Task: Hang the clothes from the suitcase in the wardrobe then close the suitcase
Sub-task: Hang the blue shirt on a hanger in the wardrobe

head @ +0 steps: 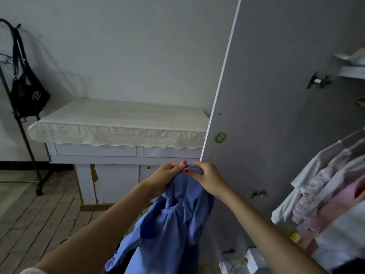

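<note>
A blue garment [169, 224] with gathered seams hangs down in front of me at the bottom centre. My left hand [167, 176] and my right hand [209, 179] both pinch its top edge, fingertips almost touching, just in front of the open wardrobe door [276, 95]. Inside the wardrobe at the right, white and pink clothes [325, 194] hang side by side on a rail. No hanger shows in the blue garment. The suitcase is out of view.
A white cabinet covered by a cream lace cloth [122, 123] stands against the wall to the left of the door. At the far left a black coat stand [23, 119] carries a black bag [27, 93]. A wardrobe shelf [351, 72] sits at the upper right.
</note>
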